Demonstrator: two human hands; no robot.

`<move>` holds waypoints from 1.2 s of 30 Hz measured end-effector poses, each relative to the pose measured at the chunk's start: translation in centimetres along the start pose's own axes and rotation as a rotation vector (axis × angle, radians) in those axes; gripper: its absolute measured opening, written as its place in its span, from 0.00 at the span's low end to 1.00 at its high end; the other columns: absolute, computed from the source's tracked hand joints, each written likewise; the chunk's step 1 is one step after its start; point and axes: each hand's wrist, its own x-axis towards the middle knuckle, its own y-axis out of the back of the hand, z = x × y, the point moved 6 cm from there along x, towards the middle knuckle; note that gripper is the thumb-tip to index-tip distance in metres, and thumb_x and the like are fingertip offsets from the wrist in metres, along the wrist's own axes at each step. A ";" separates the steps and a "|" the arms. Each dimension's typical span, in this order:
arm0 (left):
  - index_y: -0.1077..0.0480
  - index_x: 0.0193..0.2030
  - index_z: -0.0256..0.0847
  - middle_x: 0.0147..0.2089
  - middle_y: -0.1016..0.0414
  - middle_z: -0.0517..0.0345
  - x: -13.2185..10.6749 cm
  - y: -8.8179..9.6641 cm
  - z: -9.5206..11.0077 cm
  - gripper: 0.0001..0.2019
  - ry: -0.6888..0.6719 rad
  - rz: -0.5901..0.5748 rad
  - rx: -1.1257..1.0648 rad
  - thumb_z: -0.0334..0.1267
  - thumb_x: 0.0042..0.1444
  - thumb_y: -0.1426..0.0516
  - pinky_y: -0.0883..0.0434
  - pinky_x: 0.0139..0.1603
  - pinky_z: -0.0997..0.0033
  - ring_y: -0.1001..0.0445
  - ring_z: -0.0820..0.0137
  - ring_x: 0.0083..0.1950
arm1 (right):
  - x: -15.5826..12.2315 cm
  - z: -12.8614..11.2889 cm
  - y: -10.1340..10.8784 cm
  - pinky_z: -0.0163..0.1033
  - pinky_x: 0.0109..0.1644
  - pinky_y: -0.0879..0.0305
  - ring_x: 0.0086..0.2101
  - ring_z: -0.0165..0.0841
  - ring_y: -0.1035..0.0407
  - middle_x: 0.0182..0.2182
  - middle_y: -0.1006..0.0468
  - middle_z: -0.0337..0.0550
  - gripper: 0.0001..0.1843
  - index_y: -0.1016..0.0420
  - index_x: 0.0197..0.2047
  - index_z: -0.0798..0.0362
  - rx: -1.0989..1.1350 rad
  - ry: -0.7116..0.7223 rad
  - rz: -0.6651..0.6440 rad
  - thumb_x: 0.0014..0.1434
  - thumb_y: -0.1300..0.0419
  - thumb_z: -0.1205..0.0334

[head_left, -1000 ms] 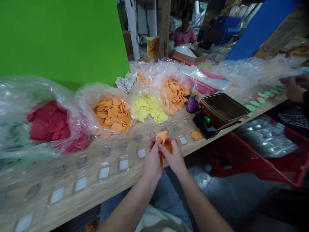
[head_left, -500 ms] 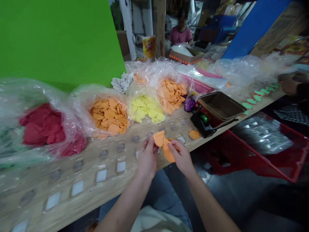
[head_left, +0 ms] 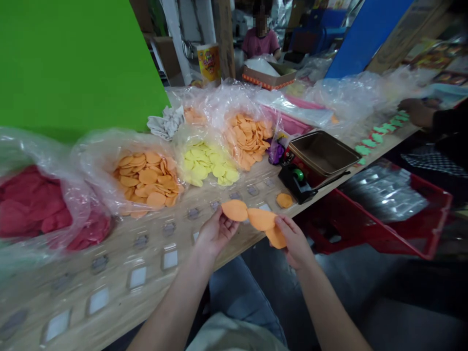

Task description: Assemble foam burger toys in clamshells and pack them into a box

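Observation:
In the head view my left hand (head_left: 215, 233) pinches the outer end of a thin, soft-looking orange disc (head_left: 234, 210). A second orange piece (head_left: 261, 219) meets it tip to tip; whether they are joined or only touching I cannot tell. My right hand (head_left: 297, 243) is closed on that second piece, with another orange piece (head_left: 277, 238) hanging below it. Both hands are raised over the front edge of the wooden table (head_left: 234, 243). One loose orange disc (head_left: 284, 200) lies on the tabletop just beyond my right hand.
Plastic bags hold red discs (head_left: 32, 202), orange discs (head_left: 146, 180), yellow discs (head_left: 208, 163) and more orange discs (head_left: 248, 139). Clear small trays (head_left: 138, 277) line the table. A tape dispenser (head_left: 298, 183) stands beside a brown tin (head_left: 325, 151). Another person's hand (head_left: 417, 112) is at right.
My hands have moved apart, and the orange pieces between them are stretched out in a line rather than bunched. The view has shifted to the right.

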 end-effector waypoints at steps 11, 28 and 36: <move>0.34 0.44 0.42 0.43 0.29 0.52 1.6 -4.9 1.9 0.16 -0.419 -0.290 1.299 0.32 0.46 0.42 0.32 0.40 0.69 0.28 0.66 0.42 | 0.5 -2.4 5.2 0.31 0.19 0.38 0.30 0.35 0.28 0.30 0.26 0.41 0.14 0.34 0.37 0.51 0.151 0.106 0.082 0.50 0.39 0.53; 0.32 0.42 0.40 0.47 0.33 0.50 1.7 -5.8 -1.4 0.12 -0.909 -0.449 1.839 0.27 0.52 0.50 0.41 0.55 0.61 0.37 0.64 0.51 | 0.3 -1.8 2.9 0.31 0.24 0.36 0.25 0.29 0.32 0.26 0.26 0.36 0.15 0.32 0.37 0.50 -0.012 0.077 0.015 0.50 0.39 0.50; 0.34 0.50 0.38 0.48 0.29 0.46 -4.2 -0.9 -6.8 0.29 0.243 -0.452 0.319 0.59 0.54 0.54 0.33 0.46 0.58 0.29 0.59 0.47 | -3.6 -2.6 -3.8 0.41 0.50 0.38 0.45 0.33 0.34 0.44 0.29 0.42 0.07 0.29 0.37 0.50 -0.408 0.227 -0.574 0.57 0.45 0.58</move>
